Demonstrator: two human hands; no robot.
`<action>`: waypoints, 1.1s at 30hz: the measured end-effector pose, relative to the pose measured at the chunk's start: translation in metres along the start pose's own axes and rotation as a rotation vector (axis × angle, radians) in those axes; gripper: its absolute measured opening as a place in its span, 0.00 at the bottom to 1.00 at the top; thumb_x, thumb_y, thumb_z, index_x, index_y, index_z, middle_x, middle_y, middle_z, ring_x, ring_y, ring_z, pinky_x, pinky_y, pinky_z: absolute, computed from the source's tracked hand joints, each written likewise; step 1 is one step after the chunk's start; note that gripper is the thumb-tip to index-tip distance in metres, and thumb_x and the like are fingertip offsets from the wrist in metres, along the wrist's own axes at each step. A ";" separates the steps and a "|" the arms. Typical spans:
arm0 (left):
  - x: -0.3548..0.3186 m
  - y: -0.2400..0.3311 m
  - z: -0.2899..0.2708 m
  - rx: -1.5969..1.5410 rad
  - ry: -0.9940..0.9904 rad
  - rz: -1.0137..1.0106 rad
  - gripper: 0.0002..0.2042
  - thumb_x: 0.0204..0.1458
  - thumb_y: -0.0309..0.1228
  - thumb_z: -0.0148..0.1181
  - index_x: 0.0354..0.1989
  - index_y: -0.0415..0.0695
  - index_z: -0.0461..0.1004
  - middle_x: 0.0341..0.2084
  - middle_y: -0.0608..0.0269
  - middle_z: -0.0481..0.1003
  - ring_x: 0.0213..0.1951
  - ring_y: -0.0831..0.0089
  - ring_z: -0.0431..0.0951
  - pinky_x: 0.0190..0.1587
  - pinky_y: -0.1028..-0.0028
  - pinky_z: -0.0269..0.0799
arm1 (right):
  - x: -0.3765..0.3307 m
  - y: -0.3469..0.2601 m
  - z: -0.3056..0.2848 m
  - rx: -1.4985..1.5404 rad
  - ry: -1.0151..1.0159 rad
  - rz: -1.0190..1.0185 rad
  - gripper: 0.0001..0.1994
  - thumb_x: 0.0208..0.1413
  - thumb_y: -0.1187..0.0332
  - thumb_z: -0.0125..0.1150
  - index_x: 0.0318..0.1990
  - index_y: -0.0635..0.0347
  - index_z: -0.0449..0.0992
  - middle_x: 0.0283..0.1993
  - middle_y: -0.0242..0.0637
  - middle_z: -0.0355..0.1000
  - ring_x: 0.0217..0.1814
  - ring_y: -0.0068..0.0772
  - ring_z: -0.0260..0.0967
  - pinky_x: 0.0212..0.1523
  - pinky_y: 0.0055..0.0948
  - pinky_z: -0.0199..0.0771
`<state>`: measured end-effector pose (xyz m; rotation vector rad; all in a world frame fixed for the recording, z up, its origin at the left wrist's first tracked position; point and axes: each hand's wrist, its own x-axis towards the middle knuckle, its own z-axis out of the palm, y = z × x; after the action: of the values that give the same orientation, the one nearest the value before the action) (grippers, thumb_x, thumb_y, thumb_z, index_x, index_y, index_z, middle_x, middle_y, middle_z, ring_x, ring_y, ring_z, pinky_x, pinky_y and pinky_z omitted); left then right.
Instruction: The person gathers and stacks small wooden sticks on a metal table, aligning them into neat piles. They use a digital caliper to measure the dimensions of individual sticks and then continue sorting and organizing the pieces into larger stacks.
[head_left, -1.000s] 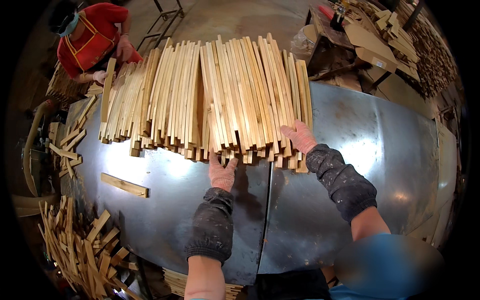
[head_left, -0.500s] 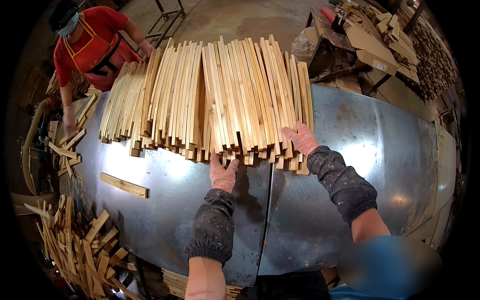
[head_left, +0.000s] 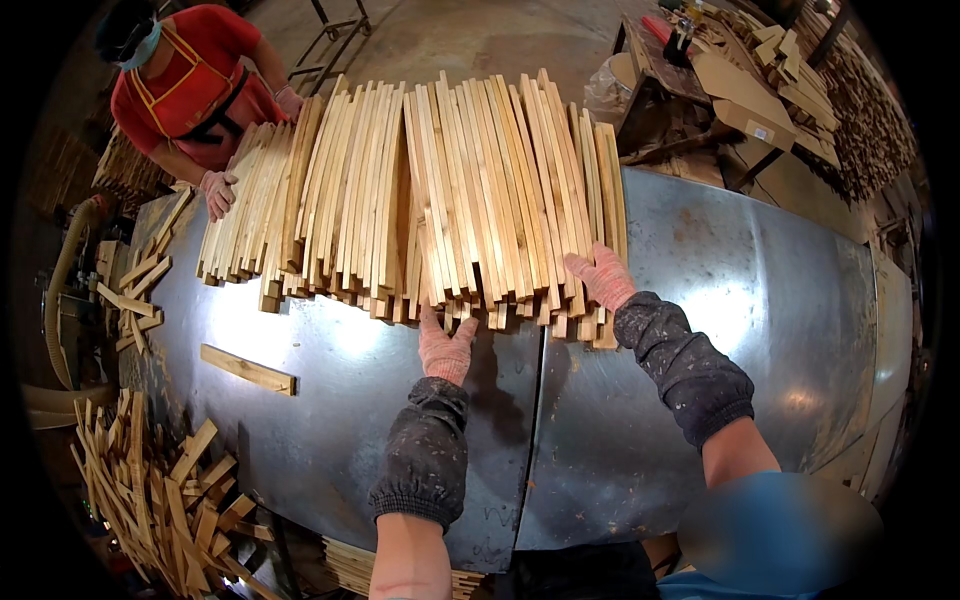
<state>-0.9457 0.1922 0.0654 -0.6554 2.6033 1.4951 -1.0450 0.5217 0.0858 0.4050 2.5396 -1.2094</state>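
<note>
Slats [head_left: 440, 190] piled across the far half of the surface [head_left: 760, 300], long axes running away from me. My left hand [head_left: 445, 345] and right hand [head_left: 600, 277], both open, press flat on near ends.

A sheet-metal bench [head_left: 700, 330] fills mid-frame — a wide row of wooden slats [head_left: 440, 190] lies across its upper part, one loose slat [head_left: 248, 369] at left.

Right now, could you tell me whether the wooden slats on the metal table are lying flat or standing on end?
Lying flat. The wooden slats rest side by side in overlapping layers on the metal table, with both gloved hands at their near ends.
</note>
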 end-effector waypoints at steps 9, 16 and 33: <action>-0.001 0.019 -0.001 -0.015 0.056 0.019 0.46 0.56 0.43 0.77 0.80 0.43 0.60 0.70 0.35 0.70 0.72 0.42 0.70 0.72 0.55 0.67 | 0.001 -0.008 -0.007 0.089 -0.009 -0.050 0.32 0.66 0.47 0.70 0.62 0.70 0.78 0.56 0.52 0.82 0.58 0.46 0.79 0.62 0.41 0.77; 0.045 0.028 -0.045 -0.142 0.134 0.095 0.28 0.60 0.37 0.72 0.63 0.31 0.73 0.52 0.52 0.80 0.50 0.61 0.77 0.54 0.64 0.74 | -0.034 -0.063 0.017 0.039 0.011 -0.061 0.26 0.60 0.45 0.71 0.40 0.67 0.85 0.35 0.53 0.84 0.37 0.49 0.84 0.47 0.45 0.83; -0.005 0.029 -0.065 -0.408 0.000 -0.219 0.37 0.65 0.33 0.63 0.81 0.42 0.57 0.56 0.62 0.75 0.50 0.69 0.76 0.54 0.64 0.76 | -0.045 -0.079 0.036 0.035 -0.133 0.007 0.34 0.62 0.42 0.70 0.57 0.68 0.74 0.59 0.59 0.77 0.65 0.59 0.75 0.66 0.49 0.74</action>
<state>-0.9431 0.1520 0.1246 -0.9376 2.1487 1.9594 -1.0285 0.4405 0.1368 0.3290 2.4058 -1.2368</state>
